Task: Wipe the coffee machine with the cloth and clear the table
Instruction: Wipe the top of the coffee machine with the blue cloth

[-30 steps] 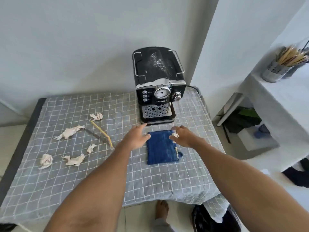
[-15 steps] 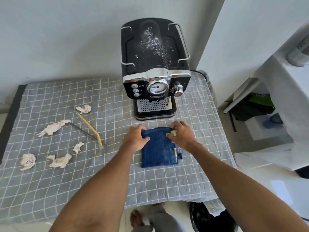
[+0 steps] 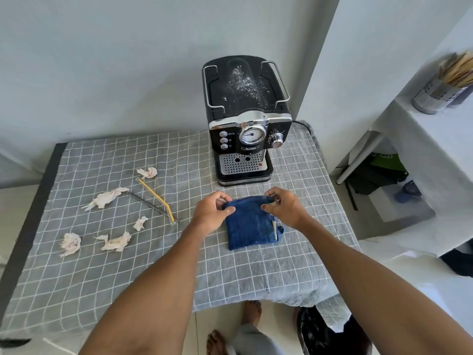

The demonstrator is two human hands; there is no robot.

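Note:
A black and chrome coffee machine [image 3: 247, 119] stands at the back right of the table, with white powder scattered over its top. In front of it a folded blue cloth [image 3: 252, 226] lies on the grey checked tablecloth [image 3: 102, 278]. My left hand [image 3: 211, 212] pinches the cloth's far left corner and my right hand [image 3: 284, 207] pinches its far right corner. The far edge is lifted slightly; the rest lies flat. Several crumpled tissues [image 3: 115, 242] and a yellow straw [image 3: 156, 197] beside a grey straw [image 3: 151, 207] lie on the left half.
A white shelf [image 3: 435, 139] stands to the right with a metal cup of sticks [image 3: 442, 85] on top. A dark bag [image 3: 322, 334] sits on the floor under the table's near right corner. A wall runs right behind the machine.
Both hands went from resting flat at the cloth's far edge to pinching its two far corners, which now lift a little. The camera pulled back from the machine.

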